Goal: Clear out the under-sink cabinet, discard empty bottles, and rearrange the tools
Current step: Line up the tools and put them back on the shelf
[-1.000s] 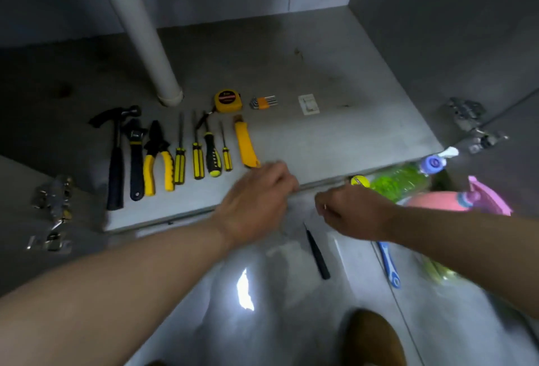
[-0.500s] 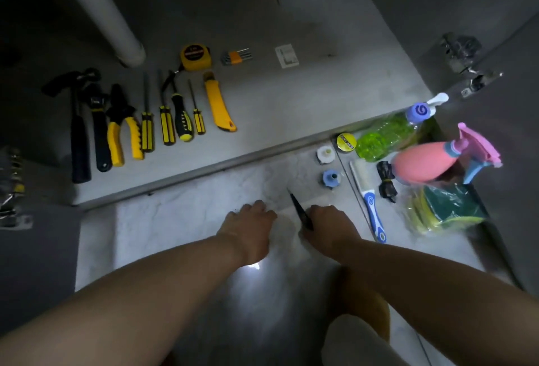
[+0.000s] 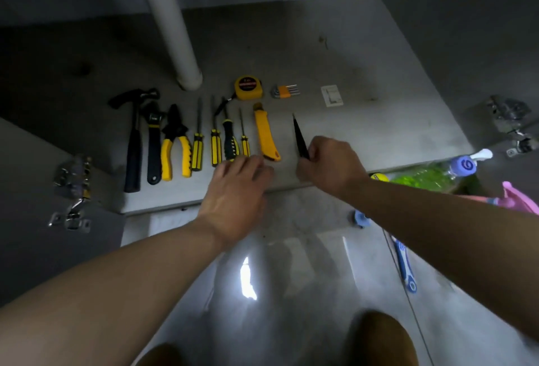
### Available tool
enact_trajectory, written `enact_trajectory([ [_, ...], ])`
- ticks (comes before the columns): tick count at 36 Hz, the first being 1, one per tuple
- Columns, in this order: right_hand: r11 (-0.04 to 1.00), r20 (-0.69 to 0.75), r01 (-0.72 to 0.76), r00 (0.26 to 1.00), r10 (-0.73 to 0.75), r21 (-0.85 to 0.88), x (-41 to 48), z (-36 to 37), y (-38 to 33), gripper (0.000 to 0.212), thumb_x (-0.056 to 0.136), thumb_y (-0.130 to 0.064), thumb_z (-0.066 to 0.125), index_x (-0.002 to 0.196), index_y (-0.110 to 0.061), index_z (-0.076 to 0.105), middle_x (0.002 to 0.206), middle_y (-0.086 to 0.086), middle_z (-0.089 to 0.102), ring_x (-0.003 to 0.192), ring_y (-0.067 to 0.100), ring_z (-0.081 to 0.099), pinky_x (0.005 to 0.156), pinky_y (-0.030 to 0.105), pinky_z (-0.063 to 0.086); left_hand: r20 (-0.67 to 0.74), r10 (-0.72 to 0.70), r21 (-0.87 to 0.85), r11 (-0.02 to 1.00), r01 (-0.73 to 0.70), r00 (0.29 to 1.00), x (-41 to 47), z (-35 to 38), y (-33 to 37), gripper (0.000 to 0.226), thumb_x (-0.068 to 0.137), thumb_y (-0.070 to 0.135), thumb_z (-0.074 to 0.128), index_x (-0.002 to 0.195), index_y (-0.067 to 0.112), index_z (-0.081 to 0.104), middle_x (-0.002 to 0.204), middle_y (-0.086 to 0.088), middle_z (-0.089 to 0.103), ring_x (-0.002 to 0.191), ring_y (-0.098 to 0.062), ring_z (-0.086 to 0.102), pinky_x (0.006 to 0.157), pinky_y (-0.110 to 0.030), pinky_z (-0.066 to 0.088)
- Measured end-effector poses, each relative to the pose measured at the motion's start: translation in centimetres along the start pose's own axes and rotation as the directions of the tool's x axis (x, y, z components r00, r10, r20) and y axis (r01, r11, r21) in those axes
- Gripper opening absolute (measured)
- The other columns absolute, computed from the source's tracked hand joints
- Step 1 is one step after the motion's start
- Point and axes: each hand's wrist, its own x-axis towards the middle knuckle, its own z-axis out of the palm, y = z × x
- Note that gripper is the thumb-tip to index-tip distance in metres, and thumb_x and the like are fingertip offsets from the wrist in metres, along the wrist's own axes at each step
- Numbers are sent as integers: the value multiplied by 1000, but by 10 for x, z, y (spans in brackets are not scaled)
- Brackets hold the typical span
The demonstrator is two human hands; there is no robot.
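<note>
**Black pointed tool held beside the tool row**

The right hand (image 3: 329, 161) is curled round the near end of a slim black pointed tool (image 3: 299, 135), whose tip aims at the back of the cabinet. The tool lies just right of the yellow utility knife (image 3: 266, 135) and roughly parallel to it, over the cabinet floor (image 3: 379, 120). I cannot tell whether it rests on the floor.

The left hand (image 3: 236, 190) is palm down with loose fingers and holds nothing. Its fingertips are at the knife's near end. They are blurred, so contact is unclear.

Left of the knife, laid side by side:
- four screwdrivers (image 3: 198, 147) with yellow-and-black handles
- pliers (image 3: 175, 147) with yellow grips
- a wrench (image 3: 153, 144)
- a hammer (image 3: 134, 144), farthest left

Behind the knife:
- a yellow tape measure (image 3: 248, 87) with a red-and-black face label, its writing too small to read
- to the right, a hex key set (image 3: 285, 91) in an orange holder
- farther right, a small white card (image 3: 332, 96) with illegible print
- well behind and to the left, a white pipe (image 3: 172, 21) that meets the floor

Right of the knife, past the cabinet edge:
- a green bottle (image 3: 428, 176) whose blue cap (image 3: 466, 165) carries a white spiral mark
- a pink sprayer (image 3: 522, 196)
- nearer the person, a blue-and-white brush (image 3: 404, 263) on the tiles
</note>
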Motion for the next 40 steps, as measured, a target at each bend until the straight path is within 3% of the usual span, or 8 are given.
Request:
enact_trajectory([
  [5, 991, 47, -27, 998, 34, -135, 38, 3, -32, 21, 84, -34, 67, 84, -16, 56, 84, 5, 55, 79, 26, 55, 65, 29, 40, 15, -45, -86, 995, 46, 999, -5, 9, -7, 47, 90, 29, 50, 136, 28, 53, 134, 4, 52, 125, -23, 44, 97, -39, 42],
  [11, 975, 13, -94, 995, 99, -202, 46, 22, -45, 22, 85, -30, 67, 88, -16, 51, 88, 6, 51, 89, 31, 59, 67, 31, 40, -5, -140, -155, 978, 138, 990, -3, 6, 3, 42, 86, 24, 50, 126, 23, 62, 121, 1, 57, 116, -26, 49, 89, -40, 46],
  [18, 981, -61, -68, 996, 58, -183, 39, 30, -35, 30, 92, -39, 59, 102, -12, 54, 102, 14, 62, 95, 35, 62, 72, 37, 49, 14, -130, -131, 983, 130, 991, -3, 2, 9, 40, 87, 28, 51, 125, 20, 60, 119, -2, 54, 116, -26, 47, 88, -39, 46],
  [25, 995, -147, 36, 988, -50, -98, 13, -7, -3, 26, 95, -42, 52, 89, -18, 59, 87, 12, 68, 83, 37, 62, 73, 39, 53, 57, -144, -95, 984, 149, 988, -3, -3, 13, 44, 90, 28, 47, 132, 20, 56, 125, -3, 52, 117, -26, 46, 88, -38, 44],
  [31, 966, -49, 48, 997, -63, -254, -37, -33, 81, 22, 88, -38, 55, 74, -21, 53, 63, -2, 58, 73, 34, 62, 58, 30, 39, 79, -155, -59, 985, 160, 985, -4, -4, 18, 46, 90, 28, 52, 135, 19, 54, 128, -3, 53, 117, -26, 47, 89, -38, 48],
  [33, 966, 49, 7, 999, 6, -259, -53, -22, 111, 10, 87, -34, 61, 87, -24, 59, 77, 0, 66, 81, 31, 66, 62, 31, 43, 79, -162, -46, 985, 166, 984, -4, -4, 18, 47, 90, 28, 53, 137, 20, 54, 128, -3, 53, 117, -26, 47, 90, -39, 50],
  [36, 971, 157, -83, 980, 120, -226, -67, 2, 140, 33, 88, -32, 68, 118, -21, 56, 112, 10, 57, 97, 34, 63, 78, 35, 48, 65, -163, -40, 985, 165, 985, -3, -2, 20, 47, 88, 28, 58, 135, 19, 56, 126, -4, 54, 114, -27, 49, 87, -41, 51],
  [40, 970, 100, -137, 982, 159, -203, -69, 31, 149, 27, 93, -24, 60, 118, -15, 54, 112, 15, 50, 98, 40, 61, 77, 39, 46, 45, -163, -38, 986, 165, 986, -5, 3, 22, 50, 87, 28, 58, 136, 18, 54, 127, -5, 53, 114, -28, 48, 88, -42, 51],
])
